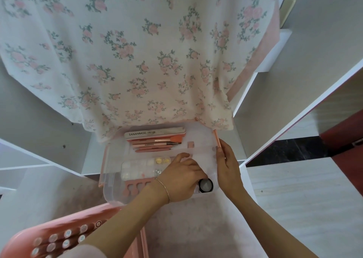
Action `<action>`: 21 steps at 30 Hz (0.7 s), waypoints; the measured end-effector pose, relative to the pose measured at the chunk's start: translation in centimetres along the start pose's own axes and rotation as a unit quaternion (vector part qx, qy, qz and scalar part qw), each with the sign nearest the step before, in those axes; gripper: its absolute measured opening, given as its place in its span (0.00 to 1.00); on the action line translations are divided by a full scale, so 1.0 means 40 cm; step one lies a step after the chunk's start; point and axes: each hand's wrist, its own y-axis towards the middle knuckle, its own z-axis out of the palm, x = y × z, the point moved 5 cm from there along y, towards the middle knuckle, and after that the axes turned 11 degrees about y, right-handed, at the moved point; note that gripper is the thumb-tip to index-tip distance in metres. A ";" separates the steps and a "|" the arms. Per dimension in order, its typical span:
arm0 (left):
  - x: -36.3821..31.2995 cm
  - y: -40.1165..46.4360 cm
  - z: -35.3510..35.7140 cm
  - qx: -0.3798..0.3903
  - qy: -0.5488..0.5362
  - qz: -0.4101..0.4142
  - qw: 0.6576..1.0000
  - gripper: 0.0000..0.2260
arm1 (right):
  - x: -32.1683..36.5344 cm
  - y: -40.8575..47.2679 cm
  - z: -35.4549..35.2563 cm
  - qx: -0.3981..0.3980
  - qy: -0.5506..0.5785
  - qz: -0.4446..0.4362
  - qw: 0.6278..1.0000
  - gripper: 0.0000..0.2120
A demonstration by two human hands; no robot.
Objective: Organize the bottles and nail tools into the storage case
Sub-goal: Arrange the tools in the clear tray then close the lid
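Observation:
A clear storage case (110, 191) with pink trim lies open on the surface. Inside it lie a grey nail file (155, 132) marked SANANMOG, several pink brushes (157, 144), a clear box of nail gems (141, 167) and pink toe separators (135, 187). My left hand (182, 179) reaches into the case, fingers curled over a black-capped bottle (205, 185) at its near right corner. My right hand (228, 165) rests along the case's right edge, its fingertips on the pink rim (216, 137).
A pink tray (59, 236) holding several polish bottles with white caps sits at the lower left. A floral cloth (137, 51) hangs over the far side, touching the case's back. White shelf panels (275, 110) stand on both sides.

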 end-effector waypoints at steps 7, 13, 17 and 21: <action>-0.002 -0.009 -0.005 -0.007 0.015 -0.005 1.000 0.17 | -0.005 0.001 0.001 0.000 -0.008 -0.003 1.000 0.18; 0.000 -0.021 -0.014 -0.023 0.003 -0.001 1.000 0.17 | -0.006 -0.001 0.002 -0.001 -0.016 -0.009 1.000 0.18; 0.004 -0.032 -0.016 -0.042 -0.014 -0.001 0.999 0.17 | -0.005 -0.003 0.003 0.001 -0.018 -0.011 1.000 0.18; 0.037 -0.082 -0.054 -0.133 -0.078 -0.060 0.986 0.14 | -0.006 -0.003 0.002 0.007 -0.026 -0.009 1.000 0.19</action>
